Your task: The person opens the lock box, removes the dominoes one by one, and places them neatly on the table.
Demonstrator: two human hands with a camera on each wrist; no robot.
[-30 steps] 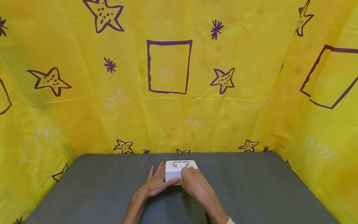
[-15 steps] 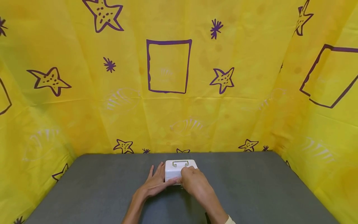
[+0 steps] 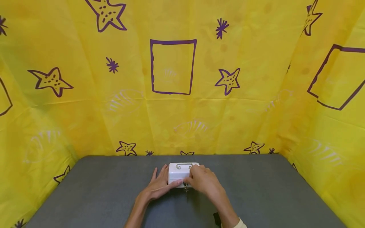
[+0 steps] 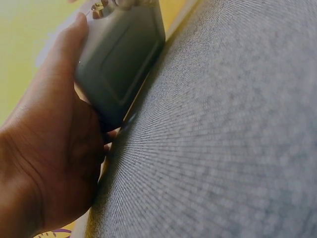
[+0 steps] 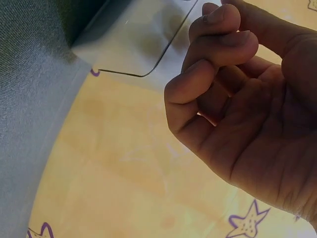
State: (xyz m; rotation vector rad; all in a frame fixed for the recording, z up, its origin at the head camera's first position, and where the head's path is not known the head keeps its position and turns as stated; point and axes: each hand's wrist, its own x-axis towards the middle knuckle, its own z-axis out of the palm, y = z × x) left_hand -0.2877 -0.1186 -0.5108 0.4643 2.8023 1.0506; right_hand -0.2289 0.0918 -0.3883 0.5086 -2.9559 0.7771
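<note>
The right arm [image 3: 227,207] wears a pale cream sleeve [image 3: 240,224].

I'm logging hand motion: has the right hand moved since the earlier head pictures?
Yes: in the head view the right hand has shifted rightward against the white box, which stays put, uncovering more of its front.

Bright head view, dimmer, hazier wrist views

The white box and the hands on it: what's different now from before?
The right hand has slid a little to the right, uncovering more of the front of the white box and the small shiny metal piece hanging there. Whether its fingertips let go of anything is too small to tell. The box and the left hand on its side stayed put.
</note>
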